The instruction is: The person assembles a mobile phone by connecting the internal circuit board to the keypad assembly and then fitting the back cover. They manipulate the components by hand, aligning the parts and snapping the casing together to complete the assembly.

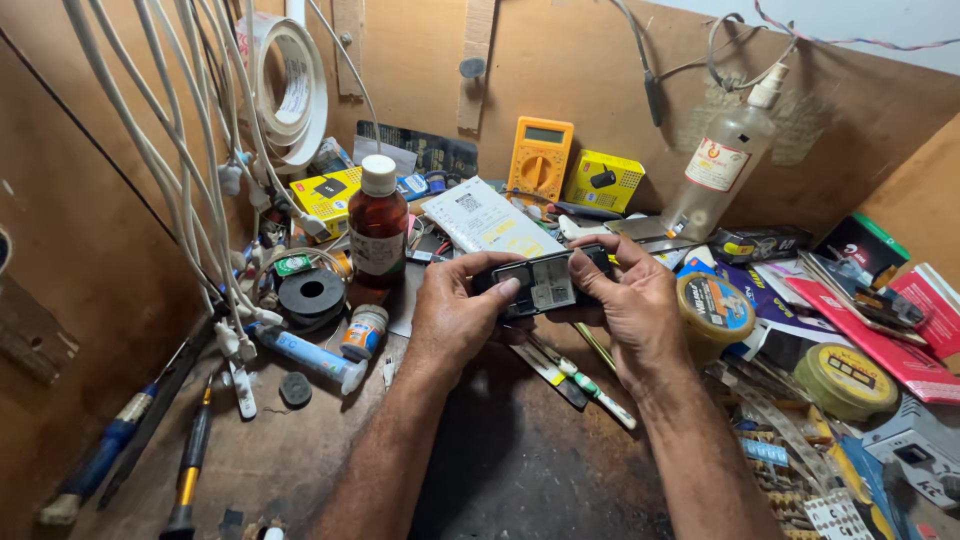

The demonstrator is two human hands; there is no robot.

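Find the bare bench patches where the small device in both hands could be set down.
Free: the dark bench top between the forearms, below the phone; a smaller patch beside the screwdrivers. Crowded: around the brown bottle and the yellow tins.

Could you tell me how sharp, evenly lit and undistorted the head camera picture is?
Head view: the left hand, right hand and small dark phone they hold are sharp and evenly lit; wide-angle distortion bows the white cables at left; soft shadow lies on the bench between the forearms; no strong glare.
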